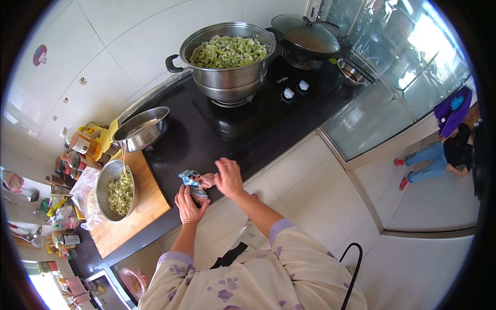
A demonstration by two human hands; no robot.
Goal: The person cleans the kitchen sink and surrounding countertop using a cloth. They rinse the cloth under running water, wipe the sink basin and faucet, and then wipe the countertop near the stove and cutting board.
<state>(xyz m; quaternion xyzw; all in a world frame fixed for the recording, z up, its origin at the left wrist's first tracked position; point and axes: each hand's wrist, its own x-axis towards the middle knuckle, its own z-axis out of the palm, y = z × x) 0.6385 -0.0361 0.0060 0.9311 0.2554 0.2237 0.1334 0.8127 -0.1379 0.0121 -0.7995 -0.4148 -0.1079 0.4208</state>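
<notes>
A crumpled blue, white and pink cloth point(197, 181) lies at the front of the black countertop point(182, 139). At its near side is my left hand point(190, 205), fingers and thumb spread against the cloth's edge. My right hand point(228, 177) is at the cloth's pink end, fingers stretched forward and its underside hidden. Whether either hand grips the cloth is unclear. Left of them, a perforated metal colander point(133, 193) holds chopped green vegetable point(120, 193) and chopsticks point(124, 155). It stands on a wooden cutting board point(153, 201). Behind the cloth, a steel basin point(145, 130) is tilted.
A large steel pot point(232, 83) heaped with chopped greens point(228, 52) sits on the stove. Beyond it are a lidded wok point(310, 38) and a small metal bowl point(350, 73). Bottles point(83, 143) crowd the left wall. Another person point(438, 155) stands at far right.
</notes>
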